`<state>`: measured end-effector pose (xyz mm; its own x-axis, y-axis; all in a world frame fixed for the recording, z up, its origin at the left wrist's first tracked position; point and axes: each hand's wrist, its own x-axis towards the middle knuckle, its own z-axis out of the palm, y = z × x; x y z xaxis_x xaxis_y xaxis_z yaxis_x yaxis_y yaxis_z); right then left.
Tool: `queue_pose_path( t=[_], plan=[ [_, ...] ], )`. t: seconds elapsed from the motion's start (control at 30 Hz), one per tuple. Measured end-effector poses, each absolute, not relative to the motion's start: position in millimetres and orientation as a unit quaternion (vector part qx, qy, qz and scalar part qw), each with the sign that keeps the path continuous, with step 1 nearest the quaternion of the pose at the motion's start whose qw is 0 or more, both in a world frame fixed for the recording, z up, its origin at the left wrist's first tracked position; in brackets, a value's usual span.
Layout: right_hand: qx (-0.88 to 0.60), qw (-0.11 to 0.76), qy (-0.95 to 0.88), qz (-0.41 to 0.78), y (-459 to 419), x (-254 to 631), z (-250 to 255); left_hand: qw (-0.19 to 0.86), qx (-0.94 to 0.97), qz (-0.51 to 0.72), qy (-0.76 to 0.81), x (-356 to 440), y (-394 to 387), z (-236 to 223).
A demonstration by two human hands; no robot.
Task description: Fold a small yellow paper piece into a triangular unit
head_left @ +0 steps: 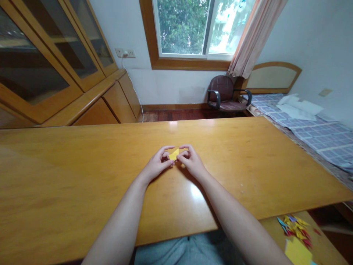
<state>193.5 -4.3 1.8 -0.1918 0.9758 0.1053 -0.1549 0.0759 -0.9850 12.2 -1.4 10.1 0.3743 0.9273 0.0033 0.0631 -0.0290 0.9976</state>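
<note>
A small piece of folded yellow paper (174, 154) is held up just above the wooden table (82, 173), between my two hands. My left hand (158, 163) grips its left side, the thumb along the lower edge and the fingers curled behind. From the right, my right hand (191, 160) pinches the paper's other side between thumb and fingers. One pointed corner rises between the two index fingers. The fingertips cover part of the paper, so its full folded shape is hidden.
At the lower right, a lower surface holds a pile of small colourful folded papers (296, 230) and a stack of yellow paper sheets (298, 252). Beyond the table stand an armchair (224, 92), a bed (311, 121) and, at left, a glass-doored cabinet (96, 106).
</note>
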Motion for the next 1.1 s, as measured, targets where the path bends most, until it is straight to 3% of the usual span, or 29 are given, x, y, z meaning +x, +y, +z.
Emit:
queue_pose_path(
  t=[0.47,1.1],
  plan=[
    [-0.404,0.485,-0.542,0.555,-2.6,191.9,1.6,0.550,0.619,0.380,0.413,11.8,-1.3,9.0],
    [-0.392,0.535,-0.503,0.554,-1.2,196.0,0.1,0.583,0.587,0.419,0.374,10.8,-0.8,8.6]
  ],
)
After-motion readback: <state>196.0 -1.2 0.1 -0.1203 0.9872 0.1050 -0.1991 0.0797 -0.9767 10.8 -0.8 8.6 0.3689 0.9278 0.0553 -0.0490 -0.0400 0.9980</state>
